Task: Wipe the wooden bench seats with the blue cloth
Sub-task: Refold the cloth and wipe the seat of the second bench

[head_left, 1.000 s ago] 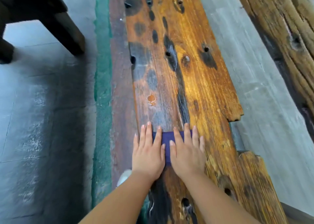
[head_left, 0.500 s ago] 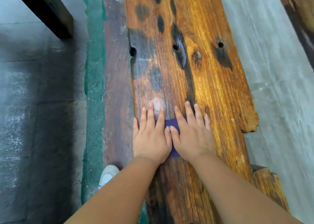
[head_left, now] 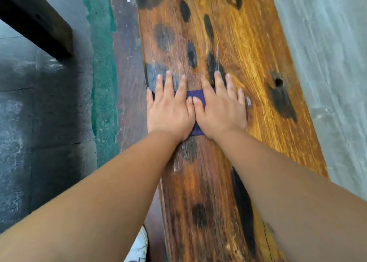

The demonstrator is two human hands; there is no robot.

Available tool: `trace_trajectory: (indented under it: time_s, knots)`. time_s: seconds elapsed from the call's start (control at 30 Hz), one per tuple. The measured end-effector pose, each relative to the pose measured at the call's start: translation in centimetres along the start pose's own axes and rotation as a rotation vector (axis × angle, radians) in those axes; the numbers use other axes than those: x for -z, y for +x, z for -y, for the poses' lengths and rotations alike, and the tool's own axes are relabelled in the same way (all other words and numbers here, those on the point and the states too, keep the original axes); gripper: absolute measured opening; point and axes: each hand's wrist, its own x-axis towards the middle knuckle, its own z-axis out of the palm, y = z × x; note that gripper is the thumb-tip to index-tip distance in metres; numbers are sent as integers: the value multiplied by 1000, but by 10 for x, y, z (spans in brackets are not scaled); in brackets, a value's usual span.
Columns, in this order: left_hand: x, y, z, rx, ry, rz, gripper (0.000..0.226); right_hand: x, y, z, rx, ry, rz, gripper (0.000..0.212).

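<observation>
Two hands flat on blue cloth [head_left: 195,96], fingers straight and spread, pressing it down on wooden desk [head_left: 248,49]; cloth mostly hidden under palms, small strip visible between thumbs and at wrists. Left hand [head_left: 168,108] at 9 o'clock of cloth, right hand [head_left: 220,108] at 3 o'clock, thumbs touching. Desk plank has dark stains and a hole [head_left: 279,82] at 2 o'clock of right hand. Green painted strip [head_left: 103,66] and grey floor [head_left: 39,122] at 9 o'clock. White shoe [head_left: 139,247] at 6 o'clock.
</observation>
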Motion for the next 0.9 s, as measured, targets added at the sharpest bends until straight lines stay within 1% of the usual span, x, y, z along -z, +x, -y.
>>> trace_trajectory:
  time_s: [0.1, 0.23, 0.3, 0.43, 0.53, 0.73, 0.9]
  knots:
    - [6, 54, 4, -10, 19, -13, 61, 4, 52, 8, -9, -2, -20, 65]
    - [14, 121, 7, -75, 38, -1, 62, 4, 105, 17, -102, 0, -50, 63]
    - [18, 147, 8, -76, 34, -2, 62, 7, 130, 21, -126, -10, -42, 62]
    - [22, 191, 7, -6, 17, -8, 61, 17, 187, 25, -69, -15, -27, 65]
    - [26, 224, 7, -9, 29, -15, 61, 22, 223, 26, -44, -28, -23, 68]
    - [29, 280, 8, -53, 29, 6, 62, 26, 270, 31, -51, -27, -18, 64]
    - [32, 289, 7, -74, 51, 36, 64, 29, 277, 31, -38, -28, 5, 61]
